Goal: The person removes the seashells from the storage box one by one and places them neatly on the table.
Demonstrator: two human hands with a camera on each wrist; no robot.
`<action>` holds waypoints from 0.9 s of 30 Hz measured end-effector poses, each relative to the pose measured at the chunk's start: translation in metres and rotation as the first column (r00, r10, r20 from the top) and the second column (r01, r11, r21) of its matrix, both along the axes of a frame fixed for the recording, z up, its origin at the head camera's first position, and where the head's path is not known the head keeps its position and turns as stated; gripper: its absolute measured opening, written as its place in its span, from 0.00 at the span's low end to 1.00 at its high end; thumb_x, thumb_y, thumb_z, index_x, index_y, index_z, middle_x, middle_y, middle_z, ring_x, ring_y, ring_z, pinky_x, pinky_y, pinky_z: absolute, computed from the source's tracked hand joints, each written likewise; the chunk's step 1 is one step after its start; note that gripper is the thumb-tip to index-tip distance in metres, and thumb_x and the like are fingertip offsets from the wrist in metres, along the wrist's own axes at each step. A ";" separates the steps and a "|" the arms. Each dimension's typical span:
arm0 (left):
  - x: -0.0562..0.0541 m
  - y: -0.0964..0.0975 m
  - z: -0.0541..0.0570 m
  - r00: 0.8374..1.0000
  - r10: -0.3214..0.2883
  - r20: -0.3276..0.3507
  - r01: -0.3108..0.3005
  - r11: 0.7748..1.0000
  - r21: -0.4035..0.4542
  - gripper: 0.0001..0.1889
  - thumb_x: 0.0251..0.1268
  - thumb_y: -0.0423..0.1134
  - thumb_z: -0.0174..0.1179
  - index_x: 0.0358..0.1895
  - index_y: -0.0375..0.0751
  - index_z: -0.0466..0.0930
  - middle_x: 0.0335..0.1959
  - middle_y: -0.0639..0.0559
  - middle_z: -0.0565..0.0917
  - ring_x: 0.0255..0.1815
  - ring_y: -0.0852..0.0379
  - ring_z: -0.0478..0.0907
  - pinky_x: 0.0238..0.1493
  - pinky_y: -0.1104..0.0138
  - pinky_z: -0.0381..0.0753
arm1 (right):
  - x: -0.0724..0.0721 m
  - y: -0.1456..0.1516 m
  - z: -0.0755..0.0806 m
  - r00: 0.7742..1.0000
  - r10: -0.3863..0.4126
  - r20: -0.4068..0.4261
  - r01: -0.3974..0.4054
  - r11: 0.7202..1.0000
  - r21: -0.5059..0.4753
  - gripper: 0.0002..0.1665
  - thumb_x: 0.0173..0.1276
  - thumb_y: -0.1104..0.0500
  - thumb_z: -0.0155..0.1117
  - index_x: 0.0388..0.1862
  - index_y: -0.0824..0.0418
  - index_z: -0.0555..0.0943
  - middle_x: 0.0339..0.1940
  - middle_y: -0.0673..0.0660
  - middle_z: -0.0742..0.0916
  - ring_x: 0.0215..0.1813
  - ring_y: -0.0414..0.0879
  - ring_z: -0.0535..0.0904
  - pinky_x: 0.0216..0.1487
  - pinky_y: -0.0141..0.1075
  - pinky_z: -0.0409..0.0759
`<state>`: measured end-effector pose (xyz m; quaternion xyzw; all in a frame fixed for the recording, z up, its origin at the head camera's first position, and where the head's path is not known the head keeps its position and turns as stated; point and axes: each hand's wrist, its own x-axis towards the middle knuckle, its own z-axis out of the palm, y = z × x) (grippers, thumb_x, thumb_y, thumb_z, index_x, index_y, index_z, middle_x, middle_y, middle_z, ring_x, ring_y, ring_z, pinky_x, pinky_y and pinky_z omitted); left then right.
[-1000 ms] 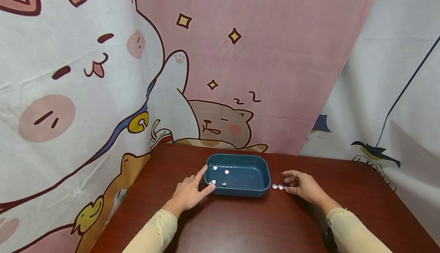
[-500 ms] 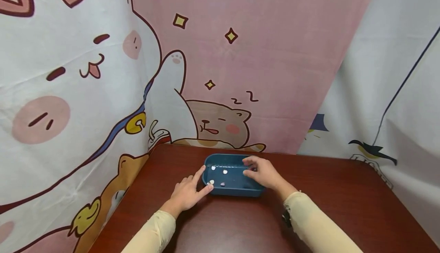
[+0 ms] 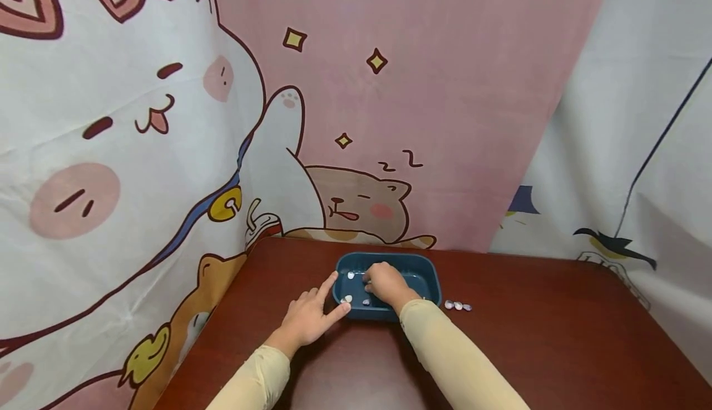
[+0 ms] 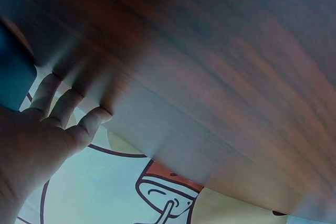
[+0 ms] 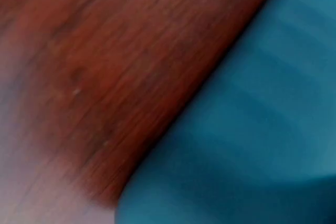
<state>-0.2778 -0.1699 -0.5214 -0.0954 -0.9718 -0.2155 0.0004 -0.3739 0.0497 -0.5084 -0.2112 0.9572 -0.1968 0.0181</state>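
Observation:
A blue rectangular tray (image 3: 428, 268) stands on the table, with several small pale shiny pieces in its left part. One whitish piece (image 3: 350, 275) lies towards the back, another (image 3: 348, 298) near the front left corner, and a darker one (image 3: 366, 302) close by. My left hand (image 3: 306, 316) rests at the tray's left end, index finger and thumb spread against the rim. My right hand (image 3: 386, 283) reaches down inside the tray, fingers bent, fingertips over the spot of another piece. That piece is hidden, and I cannot tell whether it is pinched.
Right of the tray, three small shiny pieces (image 3: 458, 305) lie in a short row on the brown wooden table (image 3: 528, 336). A cartoon-printed cloth (image 3: 445, 119) hangs behind and along the left side. The tray's blue wall (image 5: 252, 129) fills much of the right wrist view.
My right hand has left the row of pieces on the right and moved left into the tray. The row's third piece now shows fully. The left hand stays at the tray's rim.

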 end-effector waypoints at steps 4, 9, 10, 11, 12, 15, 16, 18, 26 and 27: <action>0.001 0.006 -0.004 1.000 -0.012 -0.001 0.012 1.000 -0.002 0.47 0.72 0.80 0.44 0.88 0.65 0.50 0.67 0.38 0.82 0.65 0.38 0.79 0.64 0.33 0.75 | 0.003 0.004 -0.003 1.000 -0.018 0.008 0.018 1.000 0.011 0.08 0.69 0.63 0.76 0.46 0.61 0.94 0.45 0.56 0.94 0.47 0.49 0.89 0.57 0.48 0.89; -0.001 0.006 -0.005 1.000 -0.010 0.000 0.010 1.000 -0.013 0.47 0.72 0.80 0.44 0.88 0.66 0.48 0.68 0.39 0.82 0.66 0.38 0.79 0.66 0.33 0.74 | 0.008 0.016 -0.002 0.999 0.041 -0.018 -0.041 0.999 -0.035 0.12 0.67 0.63 0.79 0.48 0.62 0.92 0.41 0.56 0.93 0.45 0.48 0.89 0.54 0.48 0.89; -0.001 0.006 -0.004 1.000 -0.006 0.000 0.006 1.000 -0.015 0.47 0.72 0.81 0.44 0.88 0.67 0.48 0.68 0.39 0.82 0.66 0.38 0.79 0.66 0.33 0.74 | 0.008 0.019 -0.001 0.999 0.050 -0.006 -0.050 0.998 -0.049 0.14 0.66 0.63 0.80 0.50 0.62 0.91 0.41 0.56 0.93 0.44 0.48 0.89 0.53 0.47 0.88; -0.001 0.005 -0.004 1.000 -0.002 -0.002 0.002 1.000 -0.017 0.47 0.72 0.81 0.44 0.88 0.67 0.48 0.68 0.39 0.81 0.66 0.38 0.78 0.67 0.33 0.74 | 0.008 0.021 -0.001 0.998 0.057 0.006 -0.057 0.996 -0.062 0.16 0.65 0.63 0.81 0.51 0.62 0.91 0.41 0.56 0.92 0.44 0.47 0.88 0.53 0.47 0.88; -0.002 0.004 -0.004 1.000 0.004 0.000 -0.004 1.000 -0.022 0.47 0.71 0.81 0.43 0.88 0.67 0.48 0.68 0.39 0.81 0.67 0.38 0.78 0.68 0.34 0.73 | 0.008 0.024 -0.001 0.998 0.060 0.022 -0.058 0.996 -0.072 0.18 0.64 0.63 0.81 0.52 0.62 0.90 0.41 0.55 0.92 0.43 0.47 0.87 0.53 0.47 0.88; -0.001 0.003 -0.004 1.000 0.012 0.002 -0.012 1.000 -0.015 0.48 0.71 0.81 0.45 0.88 0.67 0.48 0.69 0.38 0.81 0.67 0.37 0.78 0.69 0.33 0.72 | 0.007 0.032 0.000 0.997 0.052 0.062 -0.046 0.994 -0.102 0.19 0.63 0.61 0.82 0.53 0.62 0.89 0.41 0.54 0.92 0.43 0.45 0.86 0.54 0.46 0.88; -0.001 0.002 -0.004 1.000 0.015 0.007 -0.015 1.000 -0.012 0.48 0.71 0.81 0.44 0.88 0.67 0.48 0.69 0.38 0.81 0.68 0.37 0.77 0.70 0.33 0.72 | 0.007 0.034 0.000 0.997 0.053 0.063 -0.045 0.992 -0.118 0.19 0.64 0.61 0.82 0.53 0.61 0.90 0.41 0.54 0.92 0.44 0.44 0.86 0.54 0.46 0.88; 0.000 0.001 -0.004 1.000 0.014 0.014 -0.014 1.000 -0.003 0.48 0.71 0.81 0.45 0.88 0.67 0.48 0.70 0.37 0.80 0.69 0.36 0.77 0.71 0.32 0.71 | 0.011 0.042 0.005 0.997 0.054 0.052 -0.045 0.985 -0.164 0.17 0.65 0.60 0.81 0.52 0.61 0.90 0.42 0.53 0.92 0.44 0.44 0.87 0.54 0.46 0.88; -0.001 0.001 -0.003 1.000 0.002 -0.025 -0.002 1.000 -0.012 0.48 0.71 0.81 0.45 0.88 0.65 0.50 0.67 0.39 0.82 0.65 0.38 0.78 0.66 0.33 0.74 | 0.029 0.164 0.041 0.991 -0.095 -0.094 0.058 0.937 -0.343 0.18 0.68 0.59 0.79 0.54 0.61 0.88 0.42 0.54 0.93 0.45 0.47 0.88 0.46 0.40 0.86; 0.000 -0.001 -0.003 1.000 0.005 -0.024 -0.005 1.000 -0.016 0.48 0.71 0.81 0.45 0.88 0.65 0.50 0.67 0.39 0.82 0.65 0.38 0.78 0.66 0.33 0.74 | 0.030 0.184 0.037 0.989 -0.128 -0.076 0.096 0.940 -0.329 0.18 0.68 0.58 0.79 0.54 0.61 0.87 0.43 0.55 0.92 0.45 0.47 0.88 0.46 0.40 0.85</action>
